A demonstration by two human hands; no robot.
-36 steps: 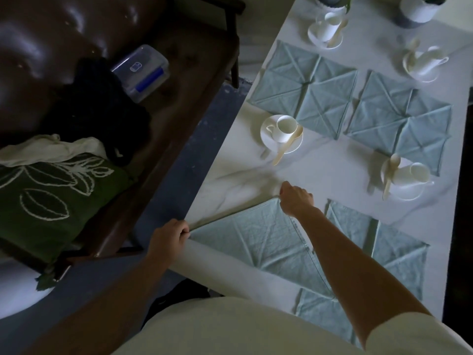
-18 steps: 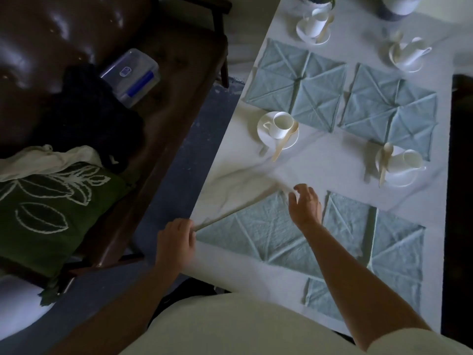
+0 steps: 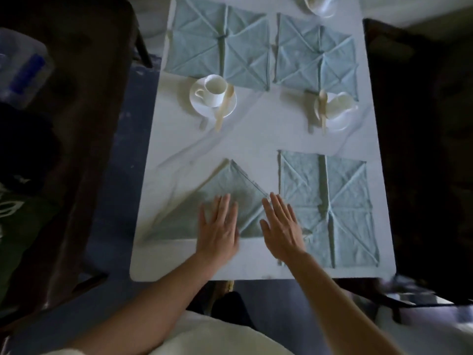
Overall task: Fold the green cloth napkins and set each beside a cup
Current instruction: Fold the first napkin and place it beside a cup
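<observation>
While both palms lie flat, we smooth the triangle.
Our left hand (image 3: 217,226) and right hand (image 3: 280,226), fingers straight, press the folded napkin (image 3: 225,183) at the near-left corner of the table (image 3: 256,139); we should sweep outward, keeping edges matched, before carrying it to the cup (image 3: 215,89).

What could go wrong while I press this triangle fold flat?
Your right hand overlaps the edge of the folded napkin and the open napkin beside it, so smoothing may drag that one askew. The fold's near edge sits close to the table edge; a pull toward you might slide it off.
</observation>
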